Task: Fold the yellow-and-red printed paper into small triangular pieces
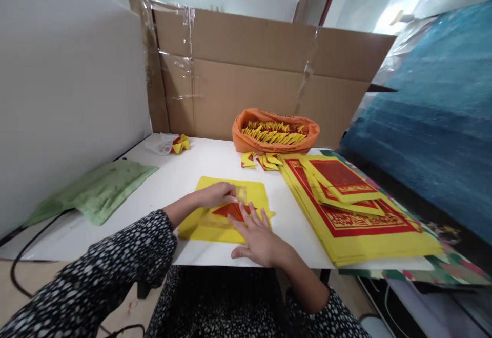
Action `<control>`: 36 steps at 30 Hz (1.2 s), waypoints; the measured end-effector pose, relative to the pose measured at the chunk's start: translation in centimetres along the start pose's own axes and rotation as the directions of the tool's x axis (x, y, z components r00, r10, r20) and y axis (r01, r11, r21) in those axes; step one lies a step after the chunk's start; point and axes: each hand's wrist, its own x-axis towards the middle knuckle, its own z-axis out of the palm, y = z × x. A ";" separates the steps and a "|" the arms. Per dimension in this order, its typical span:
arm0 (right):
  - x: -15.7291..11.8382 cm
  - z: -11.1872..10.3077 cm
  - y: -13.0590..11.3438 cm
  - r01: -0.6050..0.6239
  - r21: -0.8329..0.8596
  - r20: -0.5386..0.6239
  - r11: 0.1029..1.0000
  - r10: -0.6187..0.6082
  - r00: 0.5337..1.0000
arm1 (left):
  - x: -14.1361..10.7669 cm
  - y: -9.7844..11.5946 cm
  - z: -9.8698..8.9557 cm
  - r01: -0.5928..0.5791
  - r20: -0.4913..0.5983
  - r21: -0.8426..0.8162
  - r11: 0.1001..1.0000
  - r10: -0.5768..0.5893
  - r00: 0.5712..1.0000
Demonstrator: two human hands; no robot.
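A yellow sheet (196,230) lies on the white table, with a smaller folded red and yellow paper (230,212) on top of it. My left hand (217,195) has its fingers closed at the upper edge of the folded paper; what they pinch is too small to make out. Spread over the paper's right side and the sheet's lower right is my right hand (255,233), fingers apart, fingertips touching the paper. Right of my hands sits a stack of large yellow sheets with red print (334,243), with smaller printed sheets (342,174) on it.
An orange bag (274,147) full of folded papers stands at the back, loose folded pieces (248,160) before it. At the left are a green cloth (103,186), a clear plastic bag (159,144) and a cable. Cardboard (246,81) walls off the rear.
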 end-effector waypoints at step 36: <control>3.8 -0.9 5.3 0.223 0.351 -0.411 0.909 -0.064 0.909 | -2.2 -0.3 3.0 -0.207 -0.067 -0.118 0.971 0.200 0.978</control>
